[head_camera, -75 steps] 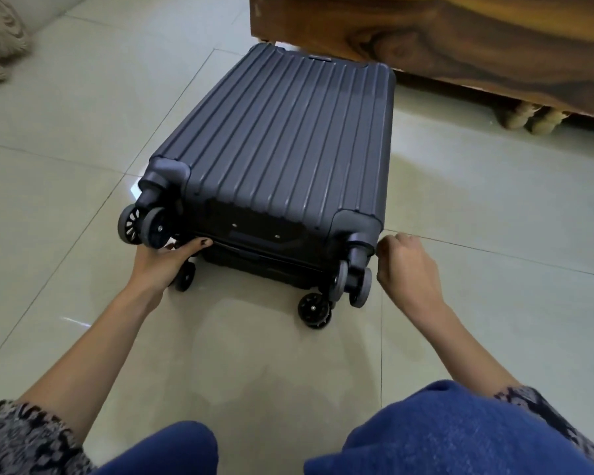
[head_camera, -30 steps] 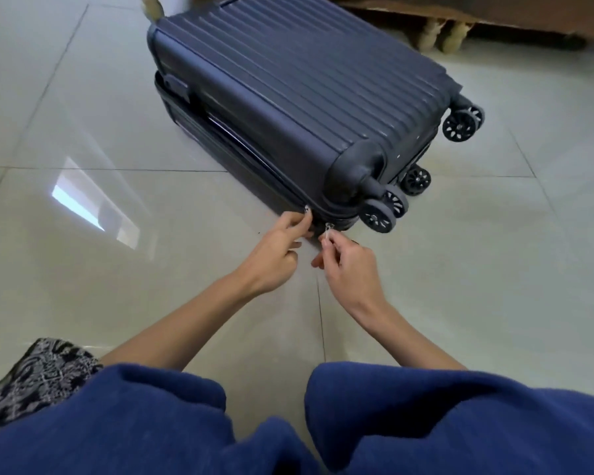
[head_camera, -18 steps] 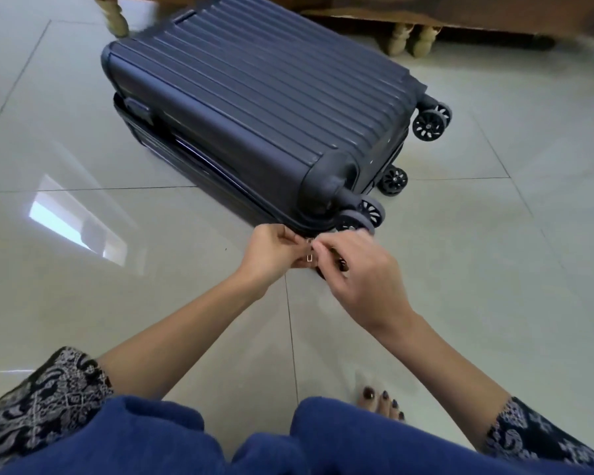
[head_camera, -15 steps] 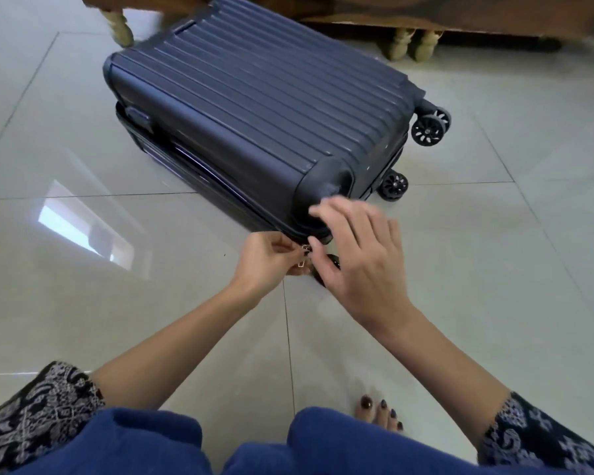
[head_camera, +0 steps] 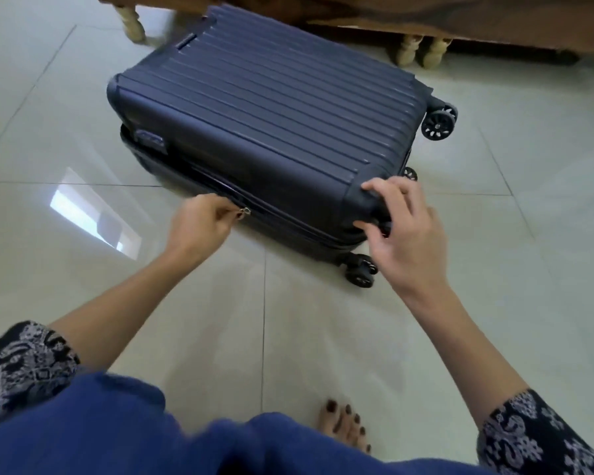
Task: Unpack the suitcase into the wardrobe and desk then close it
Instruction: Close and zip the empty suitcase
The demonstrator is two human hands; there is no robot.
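Note:
A dark blue ribbed hard-shell suitcase [head_camera: 264, 121] lies flat on the tiled floor, lid down, wheels toward the right. My left hand [head_camera: 199, 228] pinches a small metal zipper pull [head_camera: 245, 211] on the zipper line along the near side, about midway along it. My right hand [head_camera: 400, 231] rests spread over the near right corner of the suitcase, fingers curled on the shell just above a wheel [head_camera: 359, 270].
Wooden furniture [head_camera: 426, 15] on pale turned legs stands right behind the suitcase. Glossy tile floor [head_camera: 83, 269] stretches left and right. My bare foot [head_camera: 345, 428] and blue-clad knees sit at the frame's bottom.
My left hand has slid the zipper pull leftward along the near side, away from the wheel corner. My right hand let go of the zipper and settled onto the corner.

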